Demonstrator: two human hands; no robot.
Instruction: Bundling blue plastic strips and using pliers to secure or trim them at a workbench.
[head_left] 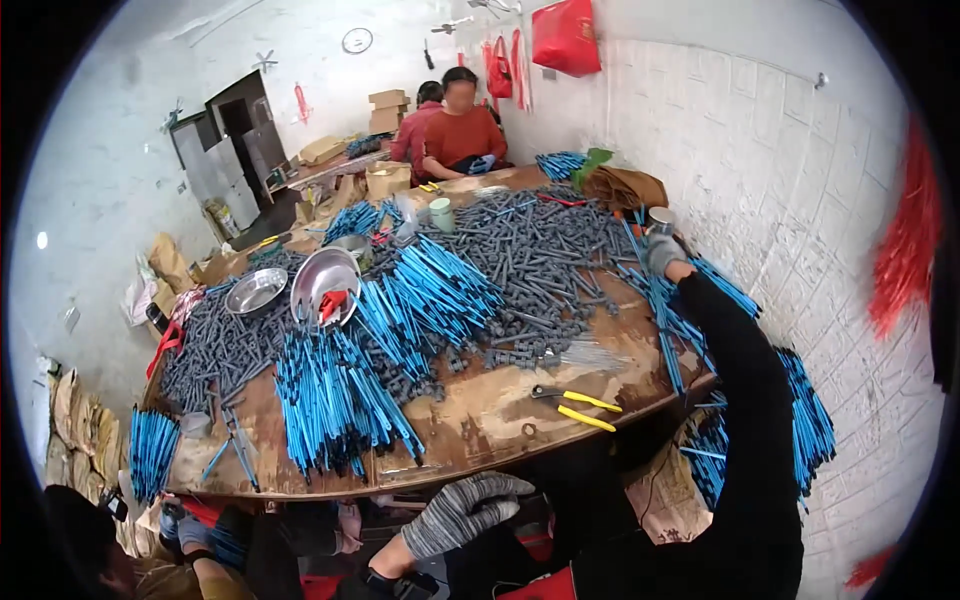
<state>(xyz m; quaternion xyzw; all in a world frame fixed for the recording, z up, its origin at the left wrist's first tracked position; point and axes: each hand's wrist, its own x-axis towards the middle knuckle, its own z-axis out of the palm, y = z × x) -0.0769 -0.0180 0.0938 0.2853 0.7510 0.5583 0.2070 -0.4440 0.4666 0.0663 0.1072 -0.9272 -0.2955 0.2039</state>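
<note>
My right arm, in a black sleeve, stretches to the table's far right side. There my right hand (664, 252), in a grey glove, is closed around a metal-topped cup (661, 216), whose lower part is hidden by the fingers. Below the table's front edge, over my lap, my left hand (465, 515) wears a grey knit glove; its fingers lie stretched out, holding nothing. Pliers with yellow handles (585, 408) rest on the wooden table (480, 430) in front of me. Blue rods (662, 310) with dark ends lie beneath my right hand.
Grey plastic pieces (540, 235) heap over the table. Bundles of blue rods (335, 400) lie at its front, beside two metal bowls (325, 285). A green jar (441, 214) stands farther back. Across the table sits a person in red (465, 135); another works at lower left.
</note>
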